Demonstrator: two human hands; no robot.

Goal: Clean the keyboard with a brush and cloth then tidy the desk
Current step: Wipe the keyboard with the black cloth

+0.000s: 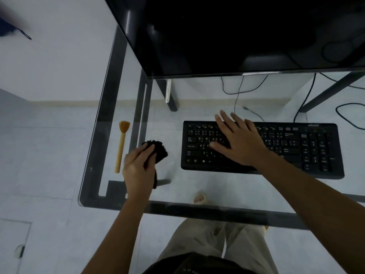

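Two hands: our left hand (138,171) bunches the soft cloth (160,152), our right hand (242,144) lies flat on the stiff keyboard (296,153).

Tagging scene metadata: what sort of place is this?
Most likely a computer workstation in an office or home room. A glass-topped desk carries a black keyboard in front of a dark monitor, and cables trail across the floor seen through the glass.
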